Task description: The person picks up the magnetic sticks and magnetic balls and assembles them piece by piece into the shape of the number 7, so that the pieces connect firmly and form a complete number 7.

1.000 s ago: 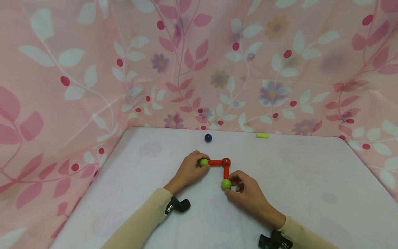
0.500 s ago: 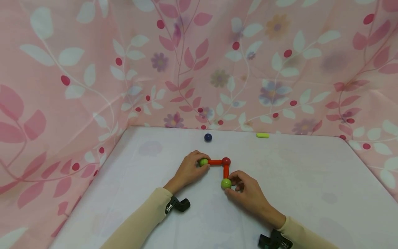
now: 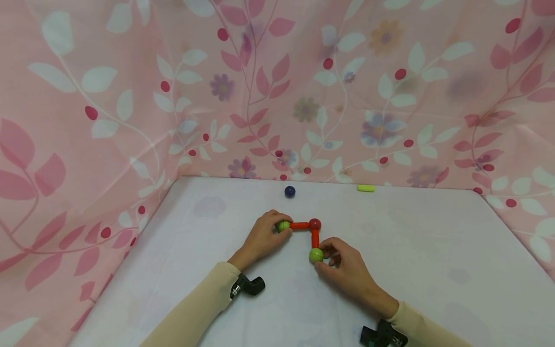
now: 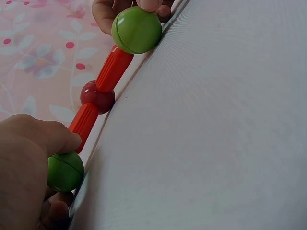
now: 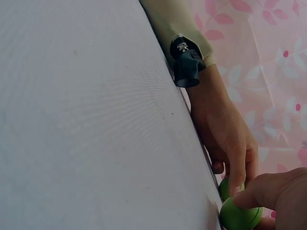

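An L-shaped piece lies on the table: a red ball (image 3: 314,224) at the corner joins two red rods, and each rod ends in a green ball. My left hand (image 3: 262,237) grips the far-left green ball (image 3: 283,226) between thumb and fingers, at the end of the sideways rod (image 3: 299,226). With thumb and fingertips my right hand (image 3: 345,267) pinches the nearer green ball (image 3: 316,255), below the second rod (image 3: 315,238). In the left wrist view both rods (image 4: 114,69) meet the red ball (image 4: 98,97). The right wrist view hides the rods behind the hands.
A dark blue ball (image 3: 289,192) sits near the table's back edge. To its right lies a yellow-green rod (image 3: 366,188). A pink floral curtain (image 3: 277,86) hangs behind the white table (image 3: 425,250). Each wrist wears a black camera (image 3: 251,285).
The nearer green ball and the right fingertips have shifted very slightly right. Both hands keep their hold, and the blue ball and yellow-green rod stay in place.
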A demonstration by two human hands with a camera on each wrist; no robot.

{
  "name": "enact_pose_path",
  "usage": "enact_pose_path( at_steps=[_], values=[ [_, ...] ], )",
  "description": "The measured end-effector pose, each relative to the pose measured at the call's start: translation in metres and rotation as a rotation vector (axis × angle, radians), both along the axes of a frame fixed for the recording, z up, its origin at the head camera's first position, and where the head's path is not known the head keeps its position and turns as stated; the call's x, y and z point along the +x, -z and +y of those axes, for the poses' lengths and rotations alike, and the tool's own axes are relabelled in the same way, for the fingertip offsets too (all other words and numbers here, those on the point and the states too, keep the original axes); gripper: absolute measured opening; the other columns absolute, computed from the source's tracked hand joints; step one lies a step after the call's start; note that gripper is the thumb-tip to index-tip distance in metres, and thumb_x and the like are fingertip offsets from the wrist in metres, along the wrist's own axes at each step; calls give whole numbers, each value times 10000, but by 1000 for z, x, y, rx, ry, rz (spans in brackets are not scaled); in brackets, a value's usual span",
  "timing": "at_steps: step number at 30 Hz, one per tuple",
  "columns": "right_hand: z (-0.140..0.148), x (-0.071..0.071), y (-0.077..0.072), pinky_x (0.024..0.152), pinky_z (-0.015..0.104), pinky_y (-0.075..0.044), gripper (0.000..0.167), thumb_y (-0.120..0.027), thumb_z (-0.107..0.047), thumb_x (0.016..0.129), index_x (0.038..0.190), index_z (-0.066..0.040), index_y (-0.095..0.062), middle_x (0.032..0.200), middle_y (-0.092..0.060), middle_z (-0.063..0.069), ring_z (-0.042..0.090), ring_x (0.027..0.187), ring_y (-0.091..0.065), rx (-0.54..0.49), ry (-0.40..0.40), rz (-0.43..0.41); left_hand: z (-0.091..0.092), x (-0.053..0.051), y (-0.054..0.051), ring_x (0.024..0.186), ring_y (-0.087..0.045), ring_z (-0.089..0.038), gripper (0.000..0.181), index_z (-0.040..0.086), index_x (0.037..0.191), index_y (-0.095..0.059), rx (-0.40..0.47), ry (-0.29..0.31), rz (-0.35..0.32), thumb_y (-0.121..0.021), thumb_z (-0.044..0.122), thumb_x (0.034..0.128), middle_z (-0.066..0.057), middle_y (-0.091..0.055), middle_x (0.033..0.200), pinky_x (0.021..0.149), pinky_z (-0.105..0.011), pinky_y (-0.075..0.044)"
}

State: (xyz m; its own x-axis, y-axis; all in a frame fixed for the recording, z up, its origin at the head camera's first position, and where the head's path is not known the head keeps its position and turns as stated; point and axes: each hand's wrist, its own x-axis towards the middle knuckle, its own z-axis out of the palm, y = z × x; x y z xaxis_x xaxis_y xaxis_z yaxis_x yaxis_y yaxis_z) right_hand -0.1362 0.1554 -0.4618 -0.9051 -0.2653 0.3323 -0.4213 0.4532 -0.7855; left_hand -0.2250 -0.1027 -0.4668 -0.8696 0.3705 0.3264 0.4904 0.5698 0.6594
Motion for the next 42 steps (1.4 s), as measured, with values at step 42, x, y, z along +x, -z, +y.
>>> enact_pose_path(
  at_steps=[42],
  values=[
    [30, -43, -29, 848, 455, -573, 191, -748, -49, 947, 1131, -56, -695, 1066, -711, 74, 210, 985, -656, 87, 112, 21, 0, 1, -2, 970, -557, -171, 219, 179, 1161, -760, -1, -5, -16, -764, 228, 947, 27, -628, 1075, 862, -351, -476]
  ],
)
